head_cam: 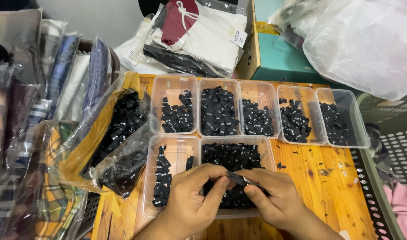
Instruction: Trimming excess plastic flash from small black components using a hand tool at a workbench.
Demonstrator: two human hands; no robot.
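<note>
My left hand (192, 195) and my right hand (274, 198) meet over a clear plastic tub (268, 146) heaped with small black fabric labels (232, 155). Both hands pinch a small stack of black labels (240, 178) between thumb and fingers. To the left of that tub stands another clear tub (176, 144) with a thinner strip of black labels (161, 178) along its left side.
Several clear tubs (345, 100) of black labels line the back of the orange wooden table (328, 186). Clear bags of labels (119, 133) lie at the left, beside bagged folded garments (56, 75). A teal cardboard box (279, 55), a white plastic bag (368, 44) and a grey perforated basket (390, 146) surround it.
</note>
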